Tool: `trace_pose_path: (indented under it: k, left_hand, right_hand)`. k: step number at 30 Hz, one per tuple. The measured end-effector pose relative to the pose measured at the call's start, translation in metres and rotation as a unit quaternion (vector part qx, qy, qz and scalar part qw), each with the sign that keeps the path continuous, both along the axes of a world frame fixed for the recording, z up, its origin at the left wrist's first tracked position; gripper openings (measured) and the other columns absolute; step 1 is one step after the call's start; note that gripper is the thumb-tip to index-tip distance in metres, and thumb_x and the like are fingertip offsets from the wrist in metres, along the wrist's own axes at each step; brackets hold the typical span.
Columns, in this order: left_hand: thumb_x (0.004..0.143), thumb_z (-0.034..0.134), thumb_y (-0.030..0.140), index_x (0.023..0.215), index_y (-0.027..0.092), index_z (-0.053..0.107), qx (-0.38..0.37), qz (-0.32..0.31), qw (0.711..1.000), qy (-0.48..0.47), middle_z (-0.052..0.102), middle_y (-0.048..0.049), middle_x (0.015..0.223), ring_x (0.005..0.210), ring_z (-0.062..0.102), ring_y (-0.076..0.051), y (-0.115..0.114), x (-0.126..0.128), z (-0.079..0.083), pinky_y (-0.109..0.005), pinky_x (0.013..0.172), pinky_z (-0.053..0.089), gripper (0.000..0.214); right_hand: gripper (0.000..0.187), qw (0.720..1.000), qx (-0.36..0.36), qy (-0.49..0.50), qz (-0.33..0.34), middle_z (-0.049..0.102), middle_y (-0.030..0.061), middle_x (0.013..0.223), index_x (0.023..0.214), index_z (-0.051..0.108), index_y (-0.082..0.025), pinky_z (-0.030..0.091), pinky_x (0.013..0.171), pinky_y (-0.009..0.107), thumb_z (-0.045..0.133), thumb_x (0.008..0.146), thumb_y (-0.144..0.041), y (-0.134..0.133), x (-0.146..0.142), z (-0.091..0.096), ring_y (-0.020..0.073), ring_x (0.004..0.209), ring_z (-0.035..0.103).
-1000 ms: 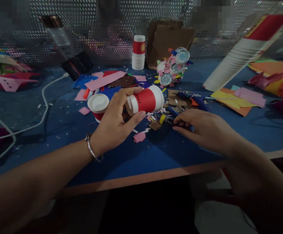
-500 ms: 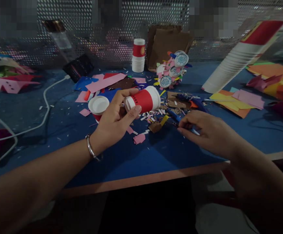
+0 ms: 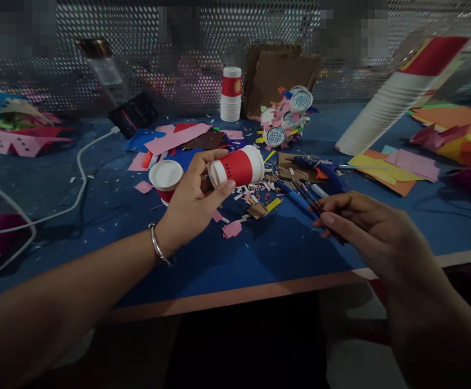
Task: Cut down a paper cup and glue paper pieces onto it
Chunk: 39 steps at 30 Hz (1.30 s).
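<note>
My left hand (image 3: 186,210) wraps round a red and white paper cup (image 3: 238,168), tilted on its side above the table, its base end towards the right or left I cannot tell. Beside that hand another red and white paper cup (image 3: 165,175) stands upright. My right hand (image 3: 365,227) is closed on a pair of scissors (image 3: 313,201) with thin blades pointing up and left; the handles are mostly hidden by the fingers. Under the blades lies a blue pen-like stick (image 3: 296,199). Paper scraps (image 3: 255,192) and a pink scrap (image 3: 232,229) are strewn between my hands.
Behind stand a cup stack (image 3: 230,94), a decorated paper-cup cluster (image 3: 286,119) and cardboard (image 3: 279,75). A long leaning cup stack (image 3: 389,102) and coloured paper (image 3: 397,170) lie right. A blue glue gun (image 3: 328,170) is near my right hand. A white cable (image 3: 81,178) crosses the left.
My right hand has lifted the scissors off the table and drawn them right and slightly towards me. My left hand keeps the cup almost in place.
</note>
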State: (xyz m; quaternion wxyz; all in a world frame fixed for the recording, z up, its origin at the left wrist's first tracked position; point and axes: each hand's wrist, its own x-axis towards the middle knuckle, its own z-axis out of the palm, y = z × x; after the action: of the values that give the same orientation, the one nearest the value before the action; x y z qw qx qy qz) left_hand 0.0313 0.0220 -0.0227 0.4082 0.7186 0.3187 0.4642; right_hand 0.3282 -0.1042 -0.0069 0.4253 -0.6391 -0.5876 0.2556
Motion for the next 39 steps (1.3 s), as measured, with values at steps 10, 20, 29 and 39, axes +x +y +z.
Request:
trace_pose_path:
  k: [10, 20, 29, 39]
  left_hand:
    - [0.097, 0.080, 0.036, 0.138, 0.024, 0.063, 0.014, -0.010, 1.000, -0.024, 0.073, -0.0106, 0.138, 0.113, 0.075, -0.025, -0.015, 0.010, 0.003, -0.044, 0.096, 0.067, 0.045]
    - [0.095, 0.084, 0.039, 0.145, 0.028, 0.057, 0.055, -0.030, 0.998, -0.030, 0.070, -0.0124, 0.143, 0.111, 0.080, -0.027, -0.016, 0.014, -0.011, -0.039, 0.085, 0.072, 0.058]
    - [0.096, 0.083, 0.026, 0.139, 0.028, 0.061, 0.076, -0.068, 0.993, -0.056, 0.068, -0.0106, 0.146, 0.124, 0.076, -0.026, -0.024, 0.018, -0.007, -0.041, 0.100, 0.069, 0.049]
    - [0.084, 0.096, 0.038, 0.135, 0.023, 0.057, 0.059, -0.020, 0.996, -0.063, 0.072, -0.0136, 0.137, 0.125, 0.075, -0.030, -0.024, 0.018, -0.008, -0.048, 0.106, 0.066, 0.066]
  right_hand:
    - [0.023, 0.912, -0.023, 0.410, -0.022, 0.076, 0.0021, 0.084, 0.084, 0.069, -0.021, 0.055, 0.052, 0.019, 0.085, 0.067, -0.018, 0.002, -0.059, -0.004, 0.0130, 0.065, 0.069]
    - [0.023, 0.919, -0.003, 0.393, 0.013, 0.066, 0.0004, 0.082, 0.104, 0.074, -0.022, 0.036, 0.046, 0.018, 0.080, 0.096, -0.043, -0.001, -0.088, -0.010, 0.0089, 0.061, 0.049]
    - [0.047, 0.910, -0.029, 0.408, 0.073, 0.048, -0.0018, 0.074, 0.092, 0.077, -0.020, 0.021, 0.047, 0.022, 0.075, 0.099, -0.066, 0.002, -0.104, -0.013, 0.0072, 0.059, 0.034]
    - [0.048, 0.903, -0.069, 0.418, 0.077, 0.040, -0.0059, 0.069, 0.092, 0.073, -0.018, 0.017, 0.045, 0.019, 0.078, 0.096, -0.066, 0.003, -0.106, -0.016, 0.0049, 0.054, 0.028]
